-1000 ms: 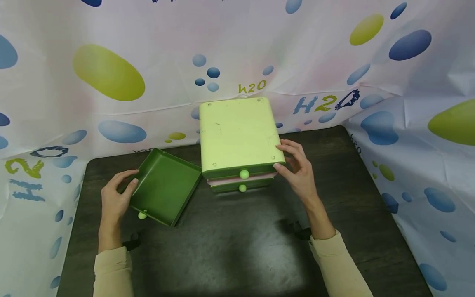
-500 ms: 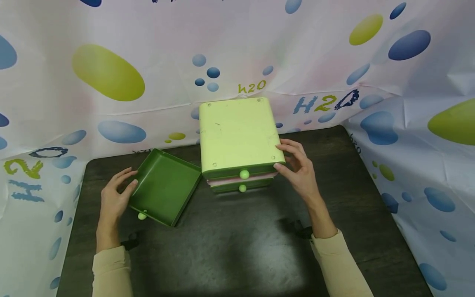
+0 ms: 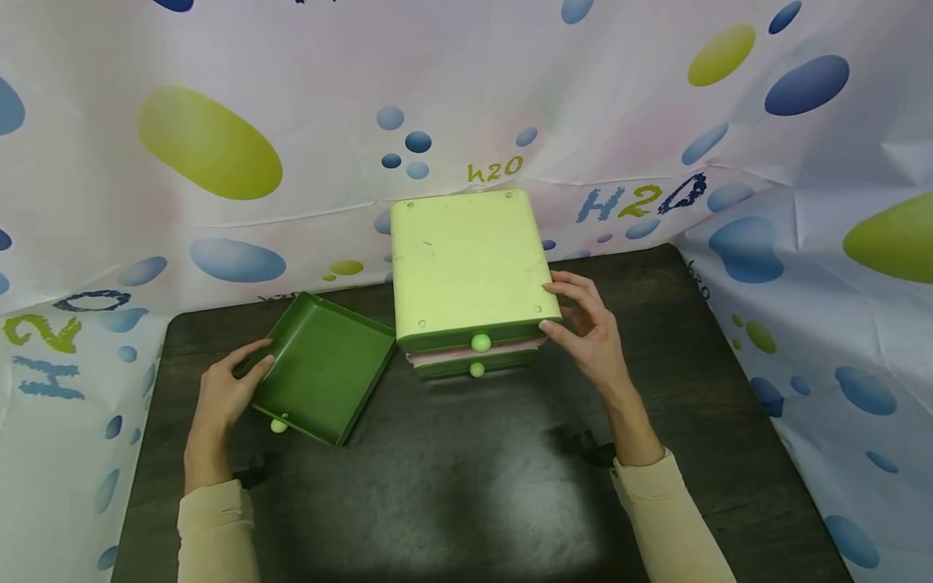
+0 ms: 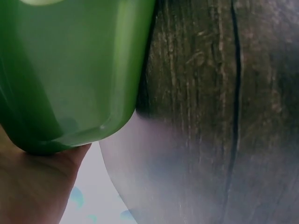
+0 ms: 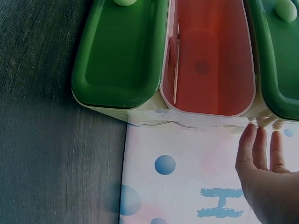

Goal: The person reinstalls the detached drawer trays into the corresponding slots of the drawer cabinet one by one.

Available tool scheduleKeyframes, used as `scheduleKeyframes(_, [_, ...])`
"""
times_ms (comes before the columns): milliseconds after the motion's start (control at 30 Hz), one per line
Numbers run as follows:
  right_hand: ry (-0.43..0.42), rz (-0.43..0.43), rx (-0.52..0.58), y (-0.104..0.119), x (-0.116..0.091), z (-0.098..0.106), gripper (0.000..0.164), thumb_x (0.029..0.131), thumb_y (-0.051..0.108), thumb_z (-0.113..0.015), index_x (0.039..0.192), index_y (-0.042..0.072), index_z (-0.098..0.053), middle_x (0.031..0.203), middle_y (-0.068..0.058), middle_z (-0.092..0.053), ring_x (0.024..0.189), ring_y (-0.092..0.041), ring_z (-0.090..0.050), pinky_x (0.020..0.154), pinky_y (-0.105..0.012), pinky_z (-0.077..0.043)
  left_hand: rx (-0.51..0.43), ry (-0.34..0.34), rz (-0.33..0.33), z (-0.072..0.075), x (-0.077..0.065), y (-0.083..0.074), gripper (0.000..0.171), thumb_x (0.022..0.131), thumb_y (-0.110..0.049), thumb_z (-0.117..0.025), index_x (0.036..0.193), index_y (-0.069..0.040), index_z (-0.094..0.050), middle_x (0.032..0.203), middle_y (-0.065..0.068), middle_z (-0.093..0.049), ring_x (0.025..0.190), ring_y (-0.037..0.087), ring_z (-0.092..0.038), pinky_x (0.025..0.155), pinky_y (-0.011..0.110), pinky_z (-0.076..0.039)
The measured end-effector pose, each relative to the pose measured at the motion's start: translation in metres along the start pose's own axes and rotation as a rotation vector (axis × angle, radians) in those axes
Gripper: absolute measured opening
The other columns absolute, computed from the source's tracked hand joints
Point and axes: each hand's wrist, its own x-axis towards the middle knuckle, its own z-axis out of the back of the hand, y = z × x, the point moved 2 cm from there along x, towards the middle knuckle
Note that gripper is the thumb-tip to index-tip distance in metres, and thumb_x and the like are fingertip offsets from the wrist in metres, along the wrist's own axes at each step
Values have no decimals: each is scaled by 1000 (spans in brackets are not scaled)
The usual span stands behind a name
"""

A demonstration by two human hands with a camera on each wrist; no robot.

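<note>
A small light-green chest of drawers (image 3: 470, 263) stands at the table's back. Two dark-green drawer fronts with round knobs show, with a pale-rimmed, reddish open slot (image 5: 208, 70) between them. To its left is a loose, empty green drawer (image 3: 324, 368), tilted in angle, its knob (image 3: 279, 425) toward me. My left hand (image 3: 222, 389) holds this drawer by its left side, thumb at the rim; some fingers are hidden. My right hand (image 3: 594, 340) rests at the chest's right front corner, fingertips on its side and top edge, thumb near the front. In the right wrist view its fingers are fairly straight.
The dark wood-look table (image 3: 437, 486) extends in front of the chest and to both sides. A white sheet (image 3: 328, 97) with blue and green blobs and H2O lettering hangs behind and at both sides.
My left fingers have shifted slightly on the drawer's left side, and fewer of them show beyond the rim now. The right hand, the chest and the drawer look nearly unmoved.
</note>
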Motion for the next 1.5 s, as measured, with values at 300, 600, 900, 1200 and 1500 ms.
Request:
scheduleKeyframes(300, [9,7,13,0,1,-2,46,85,-20,-63,130,-12,-56,145,-22,-41,130,-31,-44,94,-33,-48,33,30,14,2,0,4,57,102,-46,-51,149,-12,-49,151,31,-36,132,59,-34,96,74,-32])
scheduleKeyframes(600, [-1,7,13,1,1,-1,46,85,-20,-62,130,-12,-56,145,-22,-41,131,-31,-43,93,-32,-48,34,82,36,2,0,5,58,102,-48,-50,149,-14,-48,151,34,-34,133,60,-31,97,75,-31])
scheduleKeyframes(900, [-16,-3,8,1,0,1,47,85,-20,-64,130,-11,-56,144,-21,-42,131,-31,-43,93,-30,-48,96,143,43,0,6,4,61,102,-49,-49,152,-15,-43,149,39,-31,128,63,-33,95,75,-32])
scheduleKeyframes(1200, [-6,-27,1,0,-1,0,58,86,-18,-63,141,-5,-49,140,-18,-45,125,-29,-50,95,-32,-48,139,137,45,3,1,6,63,101,-54,-48,154,-21,-41,148,38,-33,123,62,-40,92,74,-34])
scheduleKeyframes(1500, [1,-20,8,1,0,0,59,86,-18,-63,142,-5,-48,139,-18,-45,124,-29,-50,94,-32,-48,145,97,44,2,-4,4,63,99,-54,-54,152,-23,-43,141,39,-42,91,52,-57,80,63,-44])
